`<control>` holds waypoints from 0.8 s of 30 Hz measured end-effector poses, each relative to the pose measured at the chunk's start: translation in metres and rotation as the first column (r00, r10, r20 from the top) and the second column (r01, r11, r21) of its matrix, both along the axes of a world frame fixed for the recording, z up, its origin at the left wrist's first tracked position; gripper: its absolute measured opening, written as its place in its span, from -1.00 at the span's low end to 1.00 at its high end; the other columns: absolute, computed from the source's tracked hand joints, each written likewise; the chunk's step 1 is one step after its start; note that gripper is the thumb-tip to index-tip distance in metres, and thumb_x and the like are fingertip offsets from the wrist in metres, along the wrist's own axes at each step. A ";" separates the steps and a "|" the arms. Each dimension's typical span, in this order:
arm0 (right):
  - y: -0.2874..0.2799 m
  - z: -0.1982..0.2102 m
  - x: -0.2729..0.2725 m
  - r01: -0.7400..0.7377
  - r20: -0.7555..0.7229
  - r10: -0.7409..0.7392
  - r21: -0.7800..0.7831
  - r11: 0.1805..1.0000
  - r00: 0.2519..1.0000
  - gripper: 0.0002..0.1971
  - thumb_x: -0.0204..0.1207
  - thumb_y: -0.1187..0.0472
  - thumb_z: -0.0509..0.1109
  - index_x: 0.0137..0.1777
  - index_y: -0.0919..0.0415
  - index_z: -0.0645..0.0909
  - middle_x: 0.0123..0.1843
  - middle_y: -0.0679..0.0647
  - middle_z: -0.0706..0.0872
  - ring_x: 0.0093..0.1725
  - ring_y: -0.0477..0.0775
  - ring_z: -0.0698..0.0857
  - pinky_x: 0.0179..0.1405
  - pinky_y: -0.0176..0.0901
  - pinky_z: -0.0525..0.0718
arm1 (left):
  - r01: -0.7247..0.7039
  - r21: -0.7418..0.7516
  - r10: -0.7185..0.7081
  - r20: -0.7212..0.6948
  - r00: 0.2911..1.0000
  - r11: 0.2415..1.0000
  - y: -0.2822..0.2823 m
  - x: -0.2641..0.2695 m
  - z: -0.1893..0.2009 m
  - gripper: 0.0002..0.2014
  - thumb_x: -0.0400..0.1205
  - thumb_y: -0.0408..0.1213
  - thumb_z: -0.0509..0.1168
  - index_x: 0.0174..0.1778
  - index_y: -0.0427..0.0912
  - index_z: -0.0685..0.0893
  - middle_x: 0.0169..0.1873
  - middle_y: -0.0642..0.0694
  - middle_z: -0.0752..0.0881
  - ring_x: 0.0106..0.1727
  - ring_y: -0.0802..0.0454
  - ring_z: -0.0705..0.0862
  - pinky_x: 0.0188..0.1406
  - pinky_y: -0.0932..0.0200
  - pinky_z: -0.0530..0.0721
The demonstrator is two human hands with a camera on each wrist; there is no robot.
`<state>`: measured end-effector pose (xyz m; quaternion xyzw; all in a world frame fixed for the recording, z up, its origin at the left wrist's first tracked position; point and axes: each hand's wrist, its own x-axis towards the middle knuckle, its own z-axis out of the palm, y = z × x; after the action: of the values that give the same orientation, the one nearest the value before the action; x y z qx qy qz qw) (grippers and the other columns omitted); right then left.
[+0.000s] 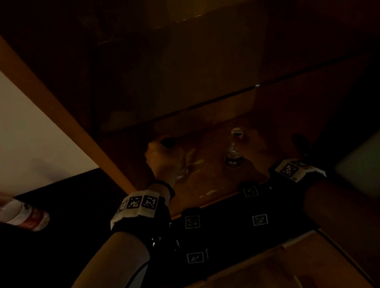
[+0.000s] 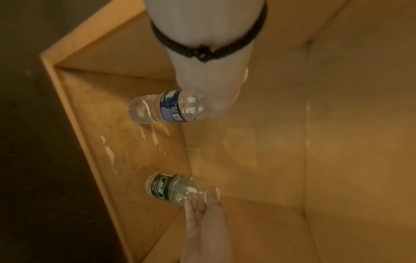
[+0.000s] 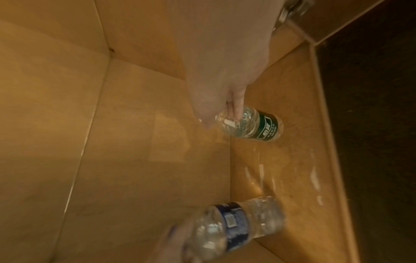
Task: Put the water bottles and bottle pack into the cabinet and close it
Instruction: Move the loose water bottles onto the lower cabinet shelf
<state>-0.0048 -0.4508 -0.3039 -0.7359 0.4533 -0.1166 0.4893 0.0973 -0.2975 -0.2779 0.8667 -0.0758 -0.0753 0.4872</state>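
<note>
Both hands reach into the open wooden cabinet (image 1: 218,182). My left hand (image 2: 209,85), with a black cord round the wrist, grips the top of a clear water bottle with a blue label (image 2: 166,106). That bottle stands upright at the cabinet floor (image 2: 108,124), blurred in the right wrist view (image 3: 236,226). My right hand (image 3: 216,89) pinches the neck of a green-label water bottle (image 3: 254,124), also upright, to the right of the first. Its white cap (image 1: 236,133) shows in the head view. I cannot tell whether the bottles' bases touch the floor.
A bottle with a red and white label (image 1: 24,216) lies blurred on the dark floor at the far left, next to something red. A pale panel (image 1: 376,156) stands at the right. A dark mat with square markers (image 1: 224,226) lies before the cabinet.
</note>
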 end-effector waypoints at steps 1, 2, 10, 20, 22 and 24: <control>-0.003 -0.001 0.004 0.003 0.015 -0.003 0.018 1.000 1.000 -0.62 0.66 0.17 0.24 0.35 0.42 0.54 0.33 0.40 0.63 0.33 0.37 0.61 0.22 0.06 0.57 | -0.023 0.006 0.023 0.004 1.000 1.000 -0.002 0.002 -0.003 -0.84 0.65 -0.39 0.26 -0.03 -0.09 0.73 -0.39 0.07 0.54 -0.48 0.27 0.43 -0.68 0.43 0.43; -0.004 -0.001 0.008 0.003 0.025 -0.004 0.043 0.999 1.000 -0.62 0.65 0.18 0.25 0.33 0.46 0.54 0.32 0.43 0.63 0.32 0.40 0.61 0.27 0.11 0.56 | -0.036 0.012 0.036 0.007 0.999 0.999 -0.003 0.005 -0.006 -0.83 0.66 -0.37 0.26 0.04 -0.09 0.73 -0.39 0.08 0.55 -0.47 0.28 0.45 -0.66 0.45 0.42; -0.021 -0.010 0.035 -0.013 0.058 0.003 0.179 0.984 0.998 -0.52 0.63 0.20 0.29 0.51 0.35 0.38 0.51 0.31 0.46 0.51 0.35 0.45 0.48 0.19 0.46 | -0.018 -0.004 0.018 0.045 0.999 1.000 -0.019 0.024 -0.015 -0.78 0.67 -0.29 0.25 0.19 -0.16 0.70 -0.15 -0.02 0.66 -0.14 0.07 0.64 -0.22 0.20 0.57; -0.028 -0.018 0.028 -0.123 0.092 0.102 0.261 0.957 0.990 -0.51 0.67 0.21 0.22 0.57 0.31 0.29 0.53 0.24 0.42 0.53 0.23 0.40 0.44 -0.15 0.52 | 0.044 0.047 -0.045 0.004 0.999 0.998 -0.027 0.034 -0.018 -0.71 0.71 -0.27 0.19 -0.36 0.05 0.50 -0.43 0.11 0.47 -0.42 0.17 0.49 -0.44 0.22 0.52; -0.029 -0.019 0.026 -0.110 0.079 0.094 0.233 0.966 0.992 -0.49 0.68 0.21 0.21 0.59 0.31 0.26 0.53 0.25 0.40 0.55 0.22 0.37 0.46 -0.17 0.50 | 0.055 0.029 -0.055 -0.002 0.999 0.998 -0.027 0.034 -0.020 -0.75 0.72 -0.27 0.14 -0.25 -0.04 0.61 -0.42 0.06 0.52 -0.37 0.04 0.59 -0.31 0.09 0.65; -0.030 -0.022 0.029 -0.058 0.060 0.048 0.179 0.982 0.997 -0.44 0.65 0.15 0.25 0.61 0.28 0.24 0.60 0.27 0.34 0.59 0.29 0.35 0.56 0.09 0.37 | 0.078 0.022 -0.079 0.025 0.997 0.997 -0.024 0.033 -0.020 -0.71 0.72 -0.30 0.12 -0.30 0.04 0.54 -0.40 0.03 0.56 -0.37 0.06 0.59 -0.31 0.11 0.63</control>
<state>0.0245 -0.4808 -0.3255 -0.6968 0.4286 -0.0823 0.5693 0.1305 -0.3216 -0.2977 0.8691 -0.1153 -0.0842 0.4736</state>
